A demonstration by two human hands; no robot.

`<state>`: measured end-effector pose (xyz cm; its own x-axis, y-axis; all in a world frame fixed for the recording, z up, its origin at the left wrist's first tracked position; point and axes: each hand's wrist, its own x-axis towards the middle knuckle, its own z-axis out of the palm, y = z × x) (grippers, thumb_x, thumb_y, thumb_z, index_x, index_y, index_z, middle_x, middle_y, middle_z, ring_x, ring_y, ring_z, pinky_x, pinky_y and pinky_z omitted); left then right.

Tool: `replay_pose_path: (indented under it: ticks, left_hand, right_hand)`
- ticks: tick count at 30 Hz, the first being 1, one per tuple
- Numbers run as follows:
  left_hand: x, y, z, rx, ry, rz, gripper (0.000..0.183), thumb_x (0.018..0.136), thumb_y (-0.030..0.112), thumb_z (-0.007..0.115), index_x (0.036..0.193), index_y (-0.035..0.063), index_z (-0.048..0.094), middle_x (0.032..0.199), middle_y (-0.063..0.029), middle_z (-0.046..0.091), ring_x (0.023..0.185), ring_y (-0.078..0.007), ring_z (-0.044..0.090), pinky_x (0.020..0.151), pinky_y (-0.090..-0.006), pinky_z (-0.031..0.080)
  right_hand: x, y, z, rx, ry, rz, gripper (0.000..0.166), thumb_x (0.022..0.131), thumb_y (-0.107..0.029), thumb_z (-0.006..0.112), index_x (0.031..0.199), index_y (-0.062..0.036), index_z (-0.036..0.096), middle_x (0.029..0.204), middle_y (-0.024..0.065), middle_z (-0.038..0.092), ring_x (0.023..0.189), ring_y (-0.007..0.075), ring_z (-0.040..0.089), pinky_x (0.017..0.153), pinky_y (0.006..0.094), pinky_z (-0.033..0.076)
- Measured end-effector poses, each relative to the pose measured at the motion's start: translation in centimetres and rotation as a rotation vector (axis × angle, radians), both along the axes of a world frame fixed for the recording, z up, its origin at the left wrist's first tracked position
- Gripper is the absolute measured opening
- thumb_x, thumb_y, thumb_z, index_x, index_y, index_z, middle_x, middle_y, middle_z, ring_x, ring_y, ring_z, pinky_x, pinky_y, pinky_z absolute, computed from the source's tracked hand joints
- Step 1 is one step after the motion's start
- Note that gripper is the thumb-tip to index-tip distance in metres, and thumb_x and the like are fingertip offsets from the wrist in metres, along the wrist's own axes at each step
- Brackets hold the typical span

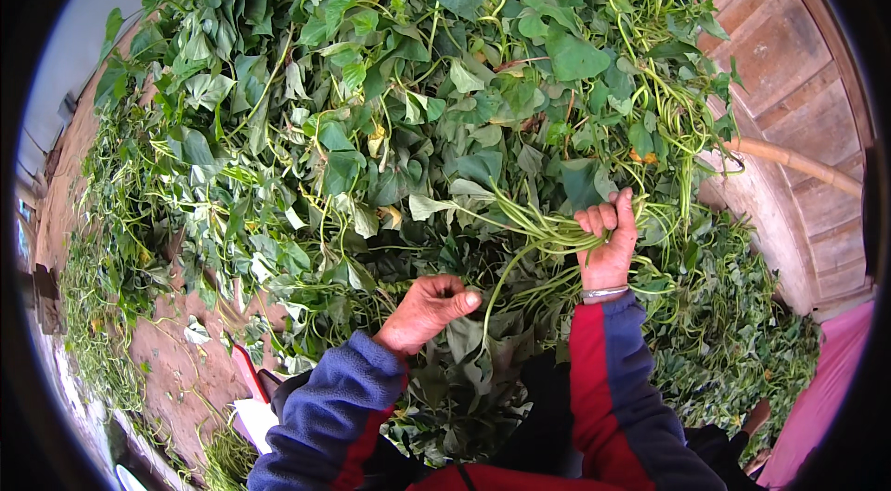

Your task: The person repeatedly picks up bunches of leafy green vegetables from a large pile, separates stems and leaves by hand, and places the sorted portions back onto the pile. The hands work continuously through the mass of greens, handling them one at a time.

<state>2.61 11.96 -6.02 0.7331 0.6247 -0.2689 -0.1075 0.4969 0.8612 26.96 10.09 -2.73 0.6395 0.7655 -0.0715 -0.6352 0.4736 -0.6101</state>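
My right hand (607, 240) grips a bunch of long green leaf stems (550, 230), their cut-looking ends sticking out past the fist. One longer stem bends down from the bunch, and leaves hang at the left. Lower and to the left, my left hand (435, 310) is curled with the thumb pointing right, apart from the bunch; whether it pinches anything is hidden. Before me rises a large heap of leafy vines (445, 101), which look like sweet potato greens. More limp leaves (459, 359) lie below my hands.
A red-handled tool (249, 373) and a white item (256, 421) are beside my left sleeve. Stems (226, 456) lie on the brown floor (184, 359). At right are wooden panelling (786, 38), a bamboo pole (800, 157), more vines (724, 331) and a person in pink (821, 379).
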Motion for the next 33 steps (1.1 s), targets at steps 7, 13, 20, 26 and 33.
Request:
replay_pose_path:
  ticks: [7, 13, 20, 26, 33]
  left_hand:
    - [0.9, -1.2, -0.6, -0.010, -0.007, -0.381, 0.028, 0.076, 0.017, 0.063, 0.099, 0.0009, 0.059, 0.085, -0.0015, 0.061, 0.076, -0.0057, 0.052, 0.070, -0.0208, 0.043]
    - [1.3, -2.1, -1.4, 0.098, -0.064, -0.351, 0.019, 0.081, 0.015, 0.057, 0.090, -0.0008, 0.059, 0.074, 0.0024, 0.058, 0.069, -0.0040, 0.048, 0.065, -0.0203, 0.040]
    - [1.4, -2.5, -1.4, 0.327, 0.083, -0.035, 0.022, 0.084, 0.017, 0.049, 0.087, -0.0036, 0.057, 0.069, -0.0057, 0.057, 0.065, -0.0103, 0.050, 0.061, -0.0256, 0.042]
    - [1.5, -2.3, -1.3, 0.241, 0.266, 0.028, 0.019, 0.078, 0.010, 0.044, 0.080, -0.0046, 0.056, 0.066, -0.0049, 0.055, 0.066, -0.0098, 0.048, 0.062, -0.0245, 0.041]
    - [0.6, -2.5, -2.4, 1.015, 0.574, -0.126, 0.016, 0.072, 0.012, 0.052, 0.062, -0.0005, 0.055, 0.059, -0.0161, 0.052, 0.051, -0.0287, 0.051, 0.052, -0.0366, 0.043]
  right_hand:
    - [0.2, 0.0, 0.2, -0.008, -0.087, -0.021, 0.024, 0.081, -0.029, 0.057, 0.075, -0.0087, 0.046, 0.048, -0.0063, 0.027, 0.043, 0.0069, 0.022, 0.047, 0.0225, 0.024]
    - [1.0, 0.0, 0.8, -0.019, -0.138, -0.098, 0.024, 0.082, -0.028, 0.055, 0.076, -0.0076, 0.045, 0.049, -0.0061, 0.026, 0.044, 0.0072, 0.022, 0.047, 0.0228, 0.024]
    - [1.7, -0.2, 1.5, -0.010, -0.167, -0.163, 0.025, 0.082, -0.028, 0.055, 0.076, -0.0065, 0.044, 0.049, -0.0060, 0.025, 0.043, 0.0067, 0.021, 0.045, 0.0229, 0.023]
    - [1.2, -0.3, 1.8, -0.033, -0.254, -0.146, 0.027, 0.082, -0.030, 0.054, 0.075, -0.0064, 0.044, 0.048, -0.0063, 0.023, 0.043, 0.0067, 0.019, 0.046, 0.0232, 0.023]
    - [2.3, -0.8, 2.7, 0.039, -0.255, -0.143, 0.028, 0.082, -0.033, 0.053, 0.077, -0.0071, 0.044, 0.048, -0.0073, 0.023, 0.042, 0.0059, 0.018, 0.045, 0.0221, 0.023]
